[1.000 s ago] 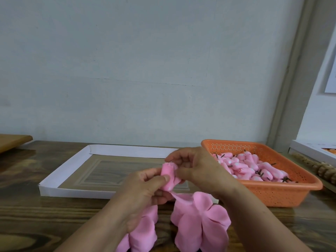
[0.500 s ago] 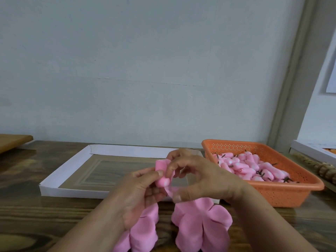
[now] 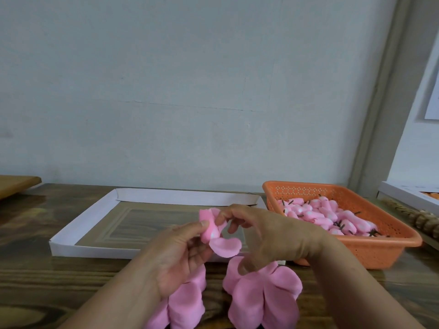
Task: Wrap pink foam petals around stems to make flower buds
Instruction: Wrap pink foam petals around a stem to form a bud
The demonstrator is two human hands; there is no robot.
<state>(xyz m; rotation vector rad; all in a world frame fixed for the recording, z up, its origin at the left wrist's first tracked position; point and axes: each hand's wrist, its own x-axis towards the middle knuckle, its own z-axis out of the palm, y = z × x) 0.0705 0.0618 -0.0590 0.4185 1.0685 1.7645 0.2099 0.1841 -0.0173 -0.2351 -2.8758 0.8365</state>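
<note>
A wooden table (image 3: 59, 276) carries a shallow white cardboard tray (image 3: 78, 230) and, to its right, an orange basket (image 3: 389, 245) heaped with finished pink buds (image 3: 327, 217). 2 piles of pink foam petals (image 3: 259, 298) lie at the near edge. Above them the left hand (image 3: 178, 255) pinches a half-wrapped bud (image 3: 210, 227), while the right hand (image 3: 268, 233) pinches its loose petal between curled fingers.

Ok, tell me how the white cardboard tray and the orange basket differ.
The white cardboard tray has low, solid, folded walls; the orange basket has taller, perforated plastic walls. The tray lies at the table's middle, behind the hands; the basket lies right of it. The basket holds a heap of pink buds with dark stems; nothing shows inside the tray. Both are rectangular, open-topped and rest on the wooden table.
</note>
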